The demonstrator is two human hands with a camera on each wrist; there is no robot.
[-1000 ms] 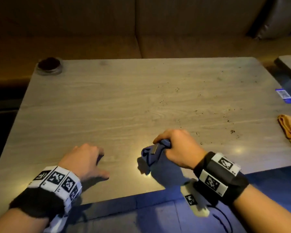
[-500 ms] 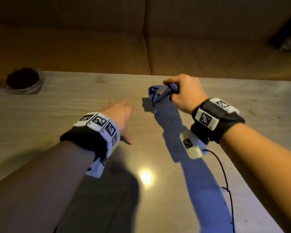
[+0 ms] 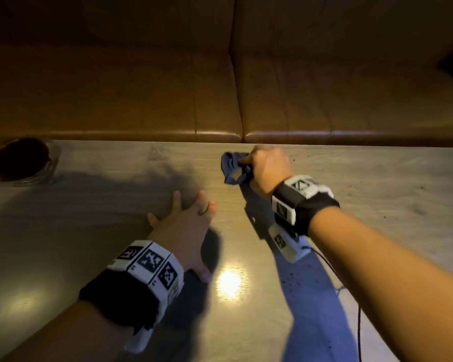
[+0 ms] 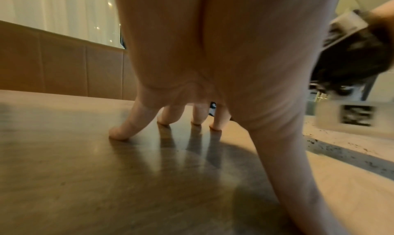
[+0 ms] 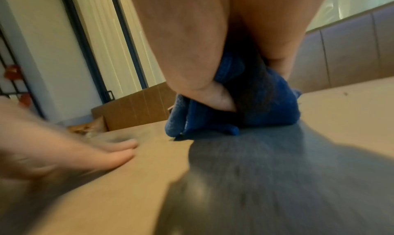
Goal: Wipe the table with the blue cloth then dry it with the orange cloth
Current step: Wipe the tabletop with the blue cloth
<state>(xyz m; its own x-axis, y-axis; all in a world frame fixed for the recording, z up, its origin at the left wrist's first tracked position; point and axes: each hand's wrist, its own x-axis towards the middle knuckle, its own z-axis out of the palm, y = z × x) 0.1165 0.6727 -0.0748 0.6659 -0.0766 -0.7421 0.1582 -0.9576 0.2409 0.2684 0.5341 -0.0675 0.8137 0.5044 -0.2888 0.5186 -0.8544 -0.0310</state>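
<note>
The bunched blue cloth (image 3: 232,167) lies pressed on the wooden table (image 3: 115,231) close to its far edge, and my right hand (image 3: 266,167) grips it with curled fingers. In the right wrist view the blue cloth (image 5: 245,107) bulges out under my right hand (image 5: 215,80). My left hand (image 3: 186,220) stands on the table to the left of the cloth, nearer to me, with spread straight fingers; its fingertips (image 4: 119,134) touch the wood and hold nothing. The orange cloth is out of view.
A round glass ashtray (image 3: 21,160) with dark contents sits at the table's far left corner. A brown leather bench (image 3: 220,87) runs along the far edge. Dark crumbs (image 3: 351,188) speckle the table on the right. A black cable (image 3: 358,322) trails from my right wrist.
My right hand has pushed the blue cloth from the near edge across to the far edge. My left hand slid forward and spread its fingers flat. The view has tilted forward.
</note>
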